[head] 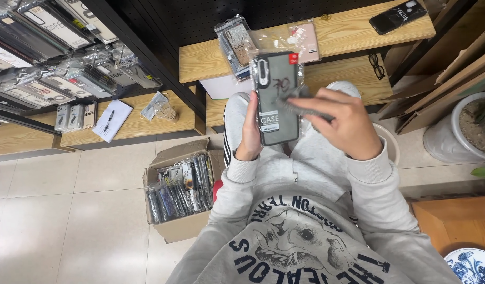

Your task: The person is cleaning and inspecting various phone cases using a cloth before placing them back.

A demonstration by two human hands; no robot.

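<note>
- left hand (pixel 250 134) is wrapped around the edge of a dark phone case (pixel 275 97) in a clear sleeve, holding it upright above the lap
- right hand (pixel 341 123) presses a grey cloth (pixel 296 105) flat on the case front, fingers closed over it
- cardboard box (pixel 180 185) of more cases sits on the floor by the knee
- wooden shelf (pixel 347 29) just beyond has a few packaged cases too

A dark flat phone case in clear plastic wrap (pixel 276 100) stands upright between the left hand (pixel 250 134) and right hand (pixel 340 123), above the lap. Left of the knees, on the floor, sits an open brown cardboard box (pixel 171 229) with packaged cases in it. Beyond, a light wooden shelf (pixel 347 31) carries a pile of wrapped cases (pixel 237 44).
</note>
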